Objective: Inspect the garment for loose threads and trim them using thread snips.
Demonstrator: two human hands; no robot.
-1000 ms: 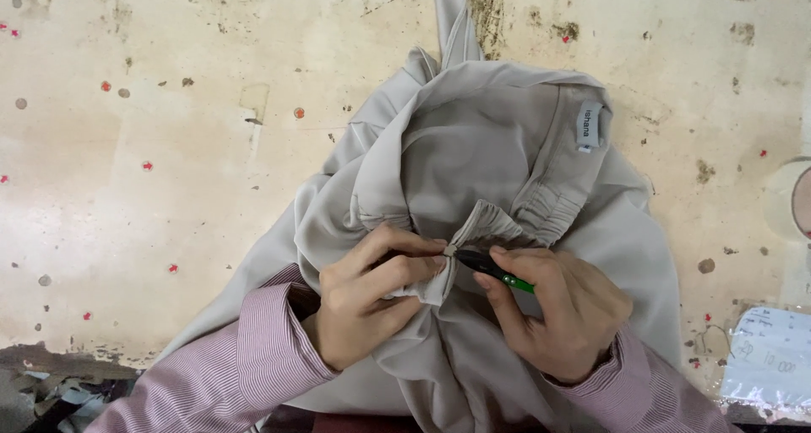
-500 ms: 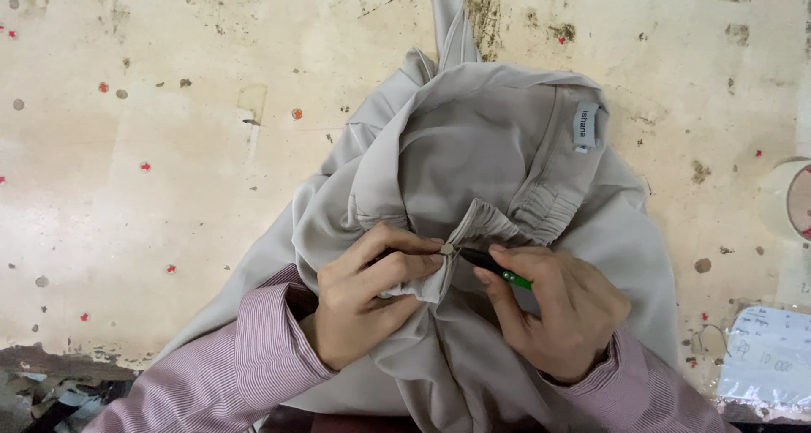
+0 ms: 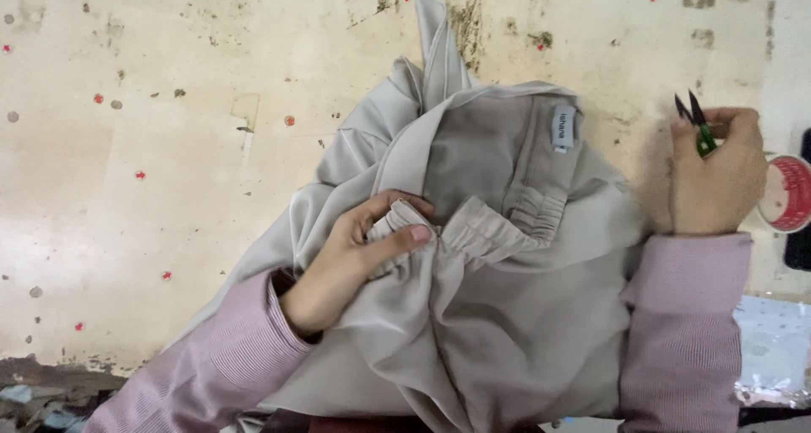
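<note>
I see my left hand point(image 3: 359, 260) pinching the garment's point(image 3: 507, 315) gathered waistband. My right hand point(image 3: 714, 175), off the cloth, grips the snips point(image 3: 697, 125); trimming looks paused.

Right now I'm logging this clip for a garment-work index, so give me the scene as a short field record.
Surface: worn, stained cream table
Left hand: pinching the gathered band of a beige garment
Right hand: holding small green-handled snips, blades up, off the cloth
Label: white tag inside the garment
Nearby: red-and-white tape roll at right edge
</note>
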